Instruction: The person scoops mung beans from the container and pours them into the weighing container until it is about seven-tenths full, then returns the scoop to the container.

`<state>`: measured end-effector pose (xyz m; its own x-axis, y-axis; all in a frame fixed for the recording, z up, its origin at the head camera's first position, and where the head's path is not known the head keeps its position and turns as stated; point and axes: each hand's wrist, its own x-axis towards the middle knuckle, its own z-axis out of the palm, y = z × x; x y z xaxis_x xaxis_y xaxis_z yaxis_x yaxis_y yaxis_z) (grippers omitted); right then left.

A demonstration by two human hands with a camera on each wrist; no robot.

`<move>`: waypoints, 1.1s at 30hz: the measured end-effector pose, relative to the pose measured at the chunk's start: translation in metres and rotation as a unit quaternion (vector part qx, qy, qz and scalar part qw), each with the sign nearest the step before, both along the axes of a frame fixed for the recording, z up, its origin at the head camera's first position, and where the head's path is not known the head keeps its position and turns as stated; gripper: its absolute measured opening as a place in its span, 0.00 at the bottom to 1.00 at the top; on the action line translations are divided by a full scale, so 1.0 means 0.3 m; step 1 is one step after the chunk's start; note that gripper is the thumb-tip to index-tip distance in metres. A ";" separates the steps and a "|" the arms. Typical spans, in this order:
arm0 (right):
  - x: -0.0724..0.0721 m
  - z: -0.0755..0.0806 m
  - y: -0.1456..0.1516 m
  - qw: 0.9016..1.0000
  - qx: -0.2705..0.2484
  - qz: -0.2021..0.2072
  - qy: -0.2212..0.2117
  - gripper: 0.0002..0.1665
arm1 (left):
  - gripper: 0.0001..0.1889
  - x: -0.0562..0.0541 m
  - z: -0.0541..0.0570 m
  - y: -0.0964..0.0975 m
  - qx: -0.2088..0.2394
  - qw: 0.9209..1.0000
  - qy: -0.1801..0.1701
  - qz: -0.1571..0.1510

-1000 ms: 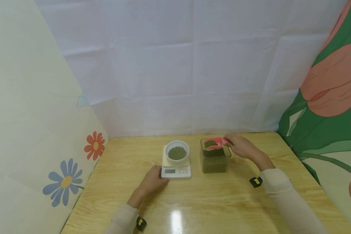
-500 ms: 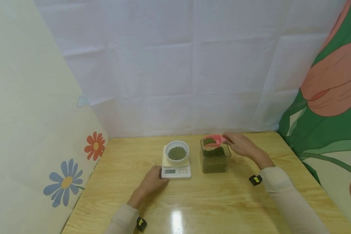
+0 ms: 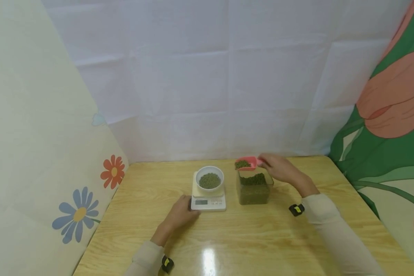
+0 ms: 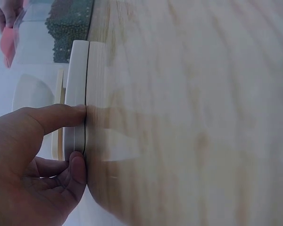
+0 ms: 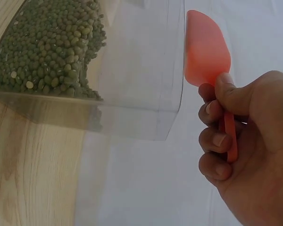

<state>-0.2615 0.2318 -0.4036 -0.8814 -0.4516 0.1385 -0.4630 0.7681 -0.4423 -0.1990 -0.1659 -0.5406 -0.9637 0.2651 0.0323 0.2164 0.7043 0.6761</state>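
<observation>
My right hand (image 3: 279,168) grips a pink scoop (image 3: 250,162) by its handle, fingers wrapped round it in the right wrist view. Mung beans (image 3: 242,164) lie in the scoop, which is above the back rim of a clear plastic box (image 5: 137,101). More mung beans (image 5: 47,52) fill the lower part of that box. To the left, a white bowl (image 3: 209,170) with mung beans in it sits on a digital kitchen scale (image 3: 218,204). My left hand (image 4: 33,141) holds the scale's near left corner between thumb and fingers.
Everything stands on a wood-grain table (image 3: 248,241). A white cloth (image 3: 193,96) hangs behind it, with a flowered cloth (image 3: 76,207) on the left and a tulip-patterned cloth (image 3: 396,96) on the right. Each wrist has a small black device (image 3: 296,209).
My right hand has raised the loaded scoop out of the box and moved it a little left and back. The left hand, scale and bowl stay in place.
</observation>
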 end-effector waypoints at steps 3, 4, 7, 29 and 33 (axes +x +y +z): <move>0.000 -0.001 -0.011 1.000 -0.002 0.002 -0.002 0.12 | 0.27 0.000 -0.004 -0.001 -0.001 1.000 0.002 0.002; 0.000 -0.001 -0.014 1.000 -0.002 0.003 0.000 0.12 | 0.27 -0.001 -0.005 -0.001 -0.001 1.000 0.001 0.001; 0.000 -0.002 -0.022 1.000 -0.003 0.004 0.004 0.13 | 0.27 -0.001 -0.008 -0.002 -0.002 1.000 0.002 -0.002; -0.018 -0.004 -0.077 1.000 -0.011 0.017 0.006 0.13 | 0.28 0.001 -0.009 -0.003 0.000 1.000 -0.002 0.002; -0.020 -0.004 -0.088 1.000 -0.013 0.017 0.001 0.14 | 0.28 0.000 -0.009 -0.006 0.003 1.000 0.002 -0.002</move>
